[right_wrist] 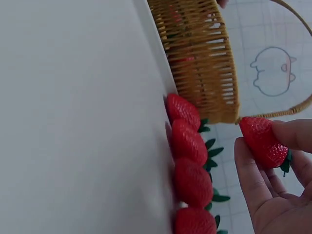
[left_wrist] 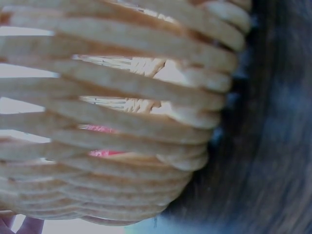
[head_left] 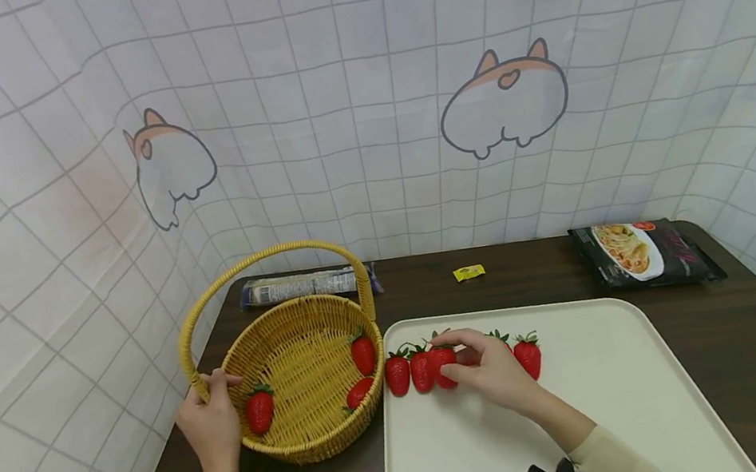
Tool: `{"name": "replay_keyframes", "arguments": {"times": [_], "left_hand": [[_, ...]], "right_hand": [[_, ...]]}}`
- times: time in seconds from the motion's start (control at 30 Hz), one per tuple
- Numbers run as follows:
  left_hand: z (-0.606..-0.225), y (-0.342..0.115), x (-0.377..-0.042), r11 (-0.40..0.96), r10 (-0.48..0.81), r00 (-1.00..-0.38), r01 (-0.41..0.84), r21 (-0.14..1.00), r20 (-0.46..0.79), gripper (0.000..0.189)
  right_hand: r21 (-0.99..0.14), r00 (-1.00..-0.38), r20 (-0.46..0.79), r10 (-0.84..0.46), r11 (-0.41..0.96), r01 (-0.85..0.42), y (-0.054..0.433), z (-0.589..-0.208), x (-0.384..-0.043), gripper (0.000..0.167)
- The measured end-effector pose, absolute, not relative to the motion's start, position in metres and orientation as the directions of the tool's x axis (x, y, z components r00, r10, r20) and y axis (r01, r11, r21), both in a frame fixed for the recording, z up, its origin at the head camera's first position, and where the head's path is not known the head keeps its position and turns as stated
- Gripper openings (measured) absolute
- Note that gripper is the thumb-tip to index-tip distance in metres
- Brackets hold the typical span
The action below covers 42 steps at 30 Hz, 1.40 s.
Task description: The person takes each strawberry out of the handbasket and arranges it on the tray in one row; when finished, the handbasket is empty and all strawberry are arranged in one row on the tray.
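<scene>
My right hand (head_left: 491, 369) pinches a red strawberry (right_wrist: 263, 141) between thumb and fingers, over the far left part of the white tray (head_left: 625, 395). Several other strawberries (right_wrist: 187, 141) lie in a row along that tray edge, green leaves pointing away from me. To the left stands a yellow wicker basket (head_left: 288, 369) with an arched handle and 3 strawberries (head_left: 260, 410) inside. My left hand (head_left: 211, 421) holds its left rim where the handle meets it. Woven basket wall (left_wrist: 122, 92) fills most of the left wrist view, showing a bit of red through the gaps.
Behind the basket lies a long plastic-wrapped packet (head_left: 298, 287). A small yellow sachet (head_left: 469, 272) is on the dark table (head_left: 515, 281) beyond the tray, and a black food pack (head_left: 642, 255) sits at the back right. A white grid-patterned curtain (head_left: 332, 113) surrounds the table.
</scene>
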<state>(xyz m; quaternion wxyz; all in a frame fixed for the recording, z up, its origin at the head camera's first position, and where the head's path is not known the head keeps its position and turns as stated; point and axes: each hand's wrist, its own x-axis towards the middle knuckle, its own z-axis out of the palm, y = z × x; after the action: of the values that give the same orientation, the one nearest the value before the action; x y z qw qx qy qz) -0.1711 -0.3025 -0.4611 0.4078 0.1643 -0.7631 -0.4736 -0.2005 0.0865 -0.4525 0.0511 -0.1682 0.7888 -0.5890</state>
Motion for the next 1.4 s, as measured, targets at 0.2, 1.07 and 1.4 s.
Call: {"name": "replay_keyframes", "arguments": {"times": [0.2, 1.07, 1.4], "left_hand": [[-0.46, -0.302, -0.171, 0.493, -0.64, -0.61, 0.14, 0.859, 0.467, 0.042], [-0.461, -0.302, -0.172, 0.504, -0.628, -0.612, 0.151, 0.85, 0.481, 0.044], [-0.461, -0.302, -0.172, 0.512, -0.625, -0.607, 0.154, 0.845, 0.49, 0.044]], "right_hand": [[-0.955, -0.958, 0.09, -0.274, 0.249, -0.161, 0.105, -0.455, -0.191, 0.038], [-0.961, -0.978, 0.186, -0.095, 0.191, -0.201, 0.177, -0.463, -0.187, 0.035], [-0.959, -0.986, 0.165, 0.009, 0.234, -0.158, 0.206, -0.468, -0.194, 0.037]]}}
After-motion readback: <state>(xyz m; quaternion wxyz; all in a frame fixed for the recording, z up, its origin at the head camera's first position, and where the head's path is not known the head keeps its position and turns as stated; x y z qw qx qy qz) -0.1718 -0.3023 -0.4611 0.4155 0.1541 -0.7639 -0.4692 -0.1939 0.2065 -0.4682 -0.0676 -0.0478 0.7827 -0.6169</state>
